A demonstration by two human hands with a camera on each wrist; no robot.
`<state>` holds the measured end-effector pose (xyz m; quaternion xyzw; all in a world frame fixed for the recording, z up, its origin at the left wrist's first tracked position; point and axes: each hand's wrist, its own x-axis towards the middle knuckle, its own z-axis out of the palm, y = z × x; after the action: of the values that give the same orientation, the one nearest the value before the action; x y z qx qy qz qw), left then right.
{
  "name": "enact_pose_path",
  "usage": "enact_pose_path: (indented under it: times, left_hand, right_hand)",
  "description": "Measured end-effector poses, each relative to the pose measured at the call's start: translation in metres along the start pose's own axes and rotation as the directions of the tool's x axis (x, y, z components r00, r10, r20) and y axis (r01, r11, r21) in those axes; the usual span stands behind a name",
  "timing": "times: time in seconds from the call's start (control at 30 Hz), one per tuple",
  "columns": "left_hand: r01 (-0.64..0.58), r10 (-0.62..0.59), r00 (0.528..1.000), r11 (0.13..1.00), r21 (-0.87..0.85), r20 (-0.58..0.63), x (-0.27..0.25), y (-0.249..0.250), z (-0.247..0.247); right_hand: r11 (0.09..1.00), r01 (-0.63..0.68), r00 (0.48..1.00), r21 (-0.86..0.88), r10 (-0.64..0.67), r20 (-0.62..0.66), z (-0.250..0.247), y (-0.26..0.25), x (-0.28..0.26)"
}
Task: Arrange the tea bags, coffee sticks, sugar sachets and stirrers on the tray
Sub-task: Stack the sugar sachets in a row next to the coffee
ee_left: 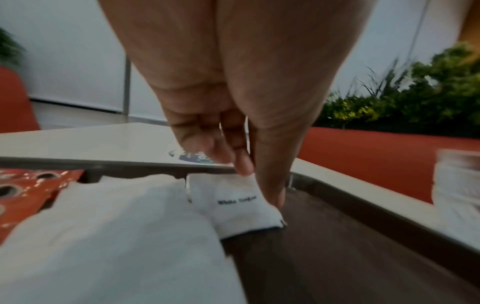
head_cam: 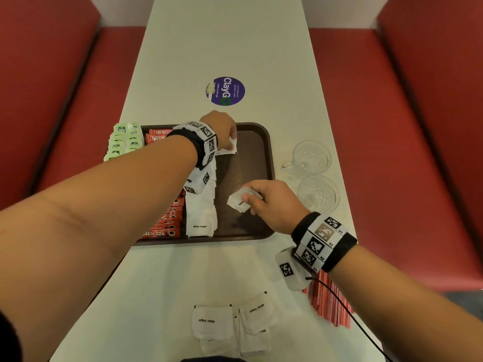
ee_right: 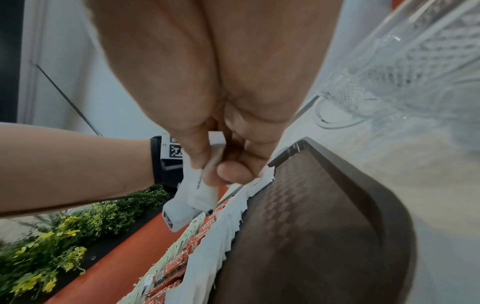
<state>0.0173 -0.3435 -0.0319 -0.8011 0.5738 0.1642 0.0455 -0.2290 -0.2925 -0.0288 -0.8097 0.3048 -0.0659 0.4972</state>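
A brown tray (head_cam: 261, 152) holds green tea bags (head_cam: 125, 142) at its left edge, then red coffee sticks (head_cam: 162, 223), then a row of white sugar sachets (head_cam: 201, 212). At the far end of that row my left hand (head_cam: 231, 142) pinches one sugar sachet (ee_left: 233, 205) between thumb and fingers, low on the tray floor. Over the tray's right half my right hand (head_cam: 247, 201) grips a small bunch of sugar sachets (ee_right: 202, 191) between thumb and curled fingers. More loose sachets (head_cam: 214, 322) lie on the table near me. Red stirrers (head_cam: 326, 301) lie at the near right, partly hidden by my right wrist.
Two clear glass cups (head_cam: 311, 155) (head_cam: 317, 193) stand on the white table just right of the tray. A round purple sticker (head_cam: 226, 91) lies beyond the tray. Red bench seats (head_cam: 392, 126) flank the narrow table. The tray's right half is bare.
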Motion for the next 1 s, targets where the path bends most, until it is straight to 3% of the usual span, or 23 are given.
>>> enact_pose_path:
  times: [0.13, 0.27, 0.4, 0.47, 0.6, 0.7, 0.77, 0.87, 1.0]
  left_hand:
    - [-0.021, 0.016, 0.996, 0.998, 0.058, 0.087, -0.003, 0.002, 0.005]
    - [-0.047, 0.046, 0.998, 0.999, 0.015, 0.046, -0.009, 0.001, 0.003]
    - [-0.177, 0.162, 0.983, 0.962, -0.205, -0.089, -0.035, 0.012, -0.01]
    - [-0.227, 0.208, 0.974, 0.916, -0.331, -0.094, -0.056, 0.021, -0.014]
    - [-0.252, 0.314, 0.948, 0.847, -0.467, 0.057, -0.094, 0.027, -0.014]
    - [-0.239, 0.349, 0.92, 0.858, -0.455, 0.175, -0.106, 0.022, -0.011]
    - [-0.237, 0.333, 0.925, 0.884, -0.402, 0.186, -0.106, 0.018, -0.009]
    - [-0.184, 0.219, 0.972, 0.936, -0.3, 0.086, -0.093, 0.001, -0.012]
    - [-0.002, -0.008, 0.998, 0.99, -0.144, -0.066, -0.062, -0.027, -0.014]
  right_hand:
    - [1.0, -0.004, 0.999, -0.007, 0.003, -0.035, -0.001, 0.0, 0.0]
    - [0.996, -0.045, 0.998, 0.071, 0.048, -0.048, -0.005, -0.002, 0.002]
    - [0.994, -0.037, 0.997, 0.098, 0.043, -0.061, -0.006, -0.003, 0.003]
    - [0.996, -0.042, 0.996, 0.079, 0.048, -0.071, -0.004, -0.002, 0.004]
    - [0.996, -0.052, 0.995, 0.066, 0.057, -0.085, 0.0, -0.001, 0.006]
    - [0.992, -0.068, 0.992, 0.106, 0.079, -0.098, -0.002, -0.003, 0.006]
    - [0.991, -0.07, 0.992, 0.116, 0.082, -0.099, -0.001, -0.002, 0.005]
    - [0.986, -0.07, 0.995, 0.151, 0.08, -0.063, 0.001, -0.001, 0.001]
    - [0.996, -0.063, 0.988, 0.058, 0.055, 0.142, -0.001, -0.001, -0.014]
